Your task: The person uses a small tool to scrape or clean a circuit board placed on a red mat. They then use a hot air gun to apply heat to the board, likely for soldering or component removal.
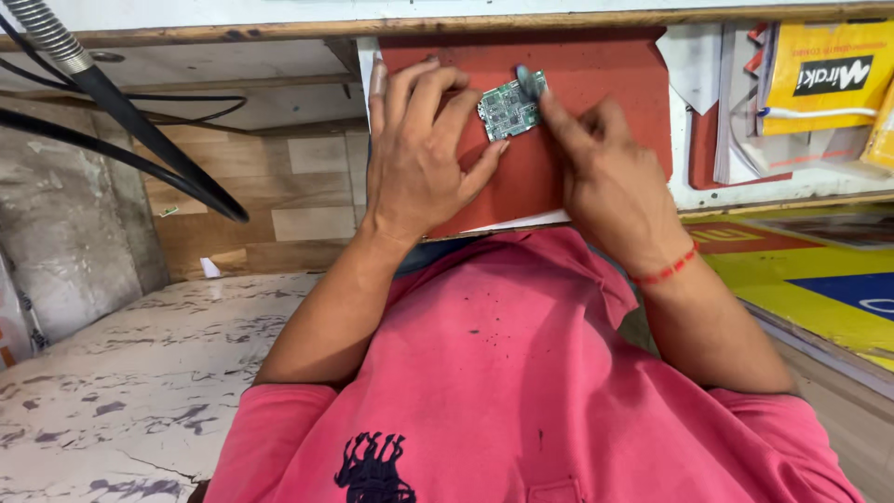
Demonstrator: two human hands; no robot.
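Here my left hand [416,154] lies spread on the red mat [596,102], fingers fanned flat and the thumb tip pressed against the lower edge of the small green circuit board [509,108]. Spread like that, it pins the mat and, I judge, stops the board from sliding; it grips nothing, it only braces. My right hand [605,172] comes in from the other side with its fingers curled, thumb and forefinger closed on a small grey tool [528,82] whose tip rests on the board's upper right corner. What kind of tool it is I cannot tell; most of it is hidden between my fingers. The board itself lies flat on the mat, component side up, between the two hands and touched by both. A red thread band [667,268] circles my right wrist.

The mat sits on a pale surface [694,191], its near edge overhanging towards my pink shirt [494,373]. To the right of the mat, on the same surface, lies a loose stack of papers [736,112] with a yellow packet [824,74] on top, well apart from the board. Lower right, a yellow, blue and red printed panel [819,289] slopes away. On the left, black cables [121,154] and a ribbed metal hose [42,33] hang across a wall of wood-look panels [270,200], and below them runs a worn, mottled white floor [130,382].
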